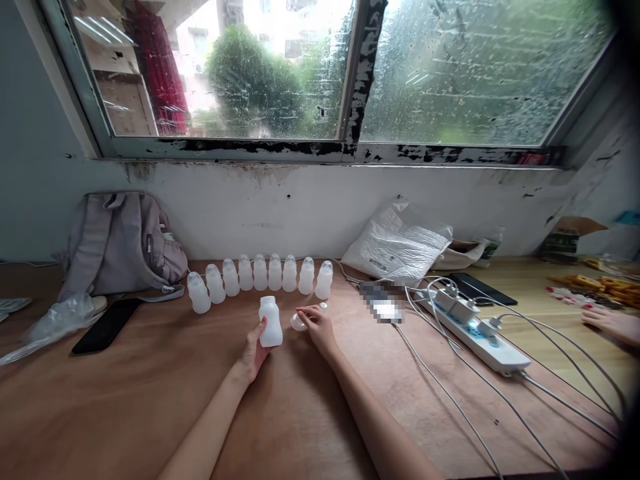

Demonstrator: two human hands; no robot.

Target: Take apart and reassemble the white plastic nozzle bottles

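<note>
My left hand [255, 350] is wrapped round a white, translucent baby bottle [271, 323], held upright with its neck uncovered. To its right, my right hand [319, 325] has its fingers pinched together at a clear round bottle top [297, 323] low over the table. Whether the fingers grip that top or a small piece above it, I cannot tell. A small clear piece [324, 305] lies just behind my right hand. Several capped baby bottles [259, 273] stand in a curved row behind both hands.
A grey backpack [117, 247], a plastic bag [63, 323] and a black phone [106, 325] are on the left. Right of my hands are a silver bubble bag [397, 243], a power strip [480, 333] with trailing cables and another phone [481, 289]. Another person's hand [610, 323] rests far right.
</note>
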